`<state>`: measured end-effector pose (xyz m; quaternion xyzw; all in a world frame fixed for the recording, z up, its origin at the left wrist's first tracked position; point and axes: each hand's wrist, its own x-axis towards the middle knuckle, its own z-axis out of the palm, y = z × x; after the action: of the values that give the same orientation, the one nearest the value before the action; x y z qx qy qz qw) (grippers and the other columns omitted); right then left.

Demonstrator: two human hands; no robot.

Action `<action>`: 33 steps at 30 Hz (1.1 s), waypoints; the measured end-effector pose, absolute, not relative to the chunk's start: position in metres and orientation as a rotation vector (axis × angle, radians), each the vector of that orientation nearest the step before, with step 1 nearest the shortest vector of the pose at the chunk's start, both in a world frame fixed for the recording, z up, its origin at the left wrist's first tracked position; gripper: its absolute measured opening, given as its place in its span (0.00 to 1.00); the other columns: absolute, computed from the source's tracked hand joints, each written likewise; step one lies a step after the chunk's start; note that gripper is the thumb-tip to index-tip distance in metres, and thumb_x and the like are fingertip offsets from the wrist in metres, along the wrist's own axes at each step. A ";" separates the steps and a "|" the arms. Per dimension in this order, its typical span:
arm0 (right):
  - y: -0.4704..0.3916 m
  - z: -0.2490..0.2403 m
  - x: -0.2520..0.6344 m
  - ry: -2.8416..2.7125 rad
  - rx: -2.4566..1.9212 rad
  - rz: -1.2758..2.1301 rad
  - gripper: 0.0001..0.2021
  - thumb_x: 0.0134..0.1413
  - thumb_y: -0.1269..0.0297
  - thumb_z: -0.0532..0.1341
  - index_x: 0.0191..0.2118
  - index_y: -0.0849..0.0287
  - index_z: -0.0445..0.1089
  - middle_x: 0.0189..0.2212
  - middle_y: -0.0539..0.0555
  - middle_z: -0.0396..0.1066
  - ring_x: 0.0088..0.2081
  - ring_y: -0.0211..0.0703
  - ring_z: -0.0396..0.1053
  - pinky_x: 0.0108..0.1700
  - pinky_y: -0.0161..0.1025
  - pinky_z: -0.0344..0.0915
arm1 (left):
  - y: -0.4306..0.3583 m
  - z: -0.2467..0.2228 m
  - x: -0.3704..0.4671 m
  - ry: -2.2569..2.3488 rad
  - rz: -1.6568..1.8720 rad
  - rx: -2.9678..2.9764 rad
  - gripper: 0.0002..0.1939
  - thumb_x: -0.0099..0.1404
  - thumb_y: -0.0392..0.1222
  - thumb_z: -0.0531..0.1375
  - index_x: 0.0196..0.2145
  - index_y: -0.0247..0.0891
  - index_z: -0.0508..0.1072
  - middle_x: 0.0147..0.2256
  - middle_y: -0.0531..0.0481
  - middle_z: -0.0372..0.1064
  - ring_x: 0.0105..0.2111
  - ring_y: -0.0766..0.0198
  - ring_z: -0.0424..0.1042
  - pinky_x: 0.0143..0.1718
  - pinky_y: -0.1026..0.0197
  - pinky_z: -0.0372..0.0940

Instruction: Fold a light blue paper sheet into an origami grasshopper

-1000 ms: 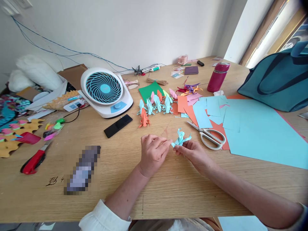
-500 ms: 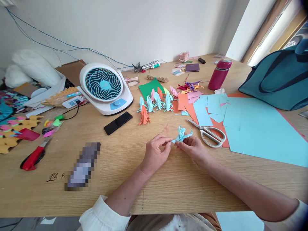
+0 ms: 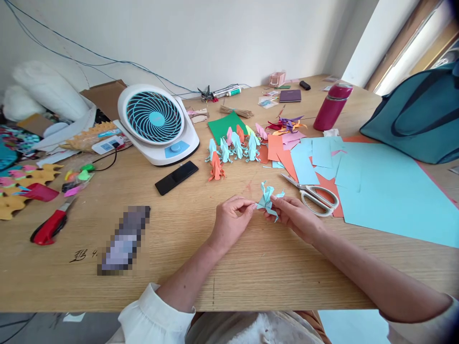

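A light blue folded paper figure [image 3: 266, 197] with thin pointed limbs is held above the wooden table [image 3: 172, 286]. My left hand [image 3: 233, 220] pinches its left tip between thumb and forefinger. My right hand [image 3: 296, 215] grips its right side, the thumb on top and the other fingers partly hidden beneath. Beyond my hands stand several folded paper figures, among them an orange one [image 3: 215, 167] in front and light blue ones [image 3: 237, 145] behind it. Scissors with white handles [image 3: 319, 199] lie to the right of my right hand.
Light blue sheets [image 3: 394, 191] and orange paper [image 3: 275, 147] cover the right side. A fan [image 3: 156, 122], a black phone [image 3: 176, 177] and a red-handled cutter [image 3: 50, 227] are left. A red bottle [image 3: 333, 106] and a teal bag [image 3: 412, 119] stand at the back right.
The light blue figure has been turned in my fingers, and one limb now points down toward me. My right thumb has moved up onto its body. The view has shifted slightly.
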<state>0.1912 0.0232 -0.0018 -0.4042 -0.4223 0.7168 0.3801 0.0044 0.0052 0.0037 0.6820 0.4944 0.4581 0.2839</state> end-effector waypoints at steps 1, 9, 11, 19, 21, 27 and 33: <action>0.024 -0.003 0.190 -1.091 -1.052 1.816 0.21 0.43 0.42 0.69 0.29 0.58 0.77 0.29 0.53 0.75 0.30 0.40 0.69 0.37 0.38 0.66 | 0.005 0.004 0.005 1.326 1.225 1.815 0.06 0.64 0.36 0.62 0.33 0.38 0.81 0.31 0.48 0.76 0.30 0.64 0.73 0.33 0.64 0.67; 0.026 -0.011 0.186 -1.226 -1.202 1.627 0.20 0.33 0.47 0.75 0.25 0.58 0.74 0.20 0.48 0.70 0.24 0.38 0.64 0.29 0.37 0.57 | 0.004 0.006 0.006 1.302 1.066 1.681 0.08 0.64 0.37 0.61 0.33 0.36 0.81 0.31 0.48 0.77 0.27 0.65 0.74 0.31 0.64 0.68; 0.026 -0.011 0.186 -1.222 -1.209 1.623 0.20 0.34 0.48 0.75 0.25 0.58 0.74 0.20 0.49 0.71 0.24 0.38 0.64 0.30 0.37 0.56 | 0.004 0.007 0.006 1.283 1.059 1.681 0.10 0.66 0.38 0.60 0.33 0.36 0.81 0.30 0.48 0.77 0.28 0.64 0.75 0.33 0.64 0.69; 0.027 -0.012 0.189 -1.162 -1.192 1.693 0.20 0.34 0.49 0.75 0.27 0.60 0.75 0.22 0.50 0.72 0.25 0.38 0.66 0.31 0.37 0.58 | 0.007 -0.001 0.004 1.242 1.090 1.722 0.08 0.64 0.34 0.60 0.37 0.35 0.80 0.33 0.47 0.77 0.30 0.64 0.77 0.35 0.64 0.71; 0.027 -0.012 0.191 -1.136 -1.181 1.736 0.20 0.34 0.49 0.75 0.27 0.60 0.74 0.22 0.50 0.72 0.25 0.37 0.66 0.31 0.37 0.59 | 0.007 -0.003 0.002 1.254 1.087 1.789 0.08 0.63 0.32 0.60 0.38 0.37 0.79 0.33 0.49 0.77 0.32 0.64 0.77 0.38 0.63 0.71; 0.028 -0.005 0.194 -1.052 -1.113 1.886 0.20 0.33 0.50 0.76 0.26 0.61 0.74 0.24 0.50 0.71 0.27 0.35 0.66 0.34 0.37 0.65 | 0.006 0.000 0.002 1.271 1.156 2.056 0.09 0.63 0.28 0.60 0.37 0.38 0.78 0.33 0.49 0.76 0.33 0.64 0.75 0.40 0.62 0.68; 0.028 0.002 0.195 -1.017 -1.058 1.955 0.19 0.37 0.50 0.75 0.29 0.61 0.75 0.27 0.52 0.73 0.29 0.37 0.68 0.34 0.38 0.67 | 0.004 0.000 0.003 1.264 1.287 2.213 0.09 0.66 0.30 0.58 0.38 0.38 0.78 0.34 0.48 0.76 0.35 0.64 0.75 0.39 0.63 0.67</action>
<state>0.1947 0.0284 0.0022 -0.4068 -0.3909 0.7517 0.3415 0.0028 0.0041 -0.0004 0.7672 0.4383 0.4460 0.1426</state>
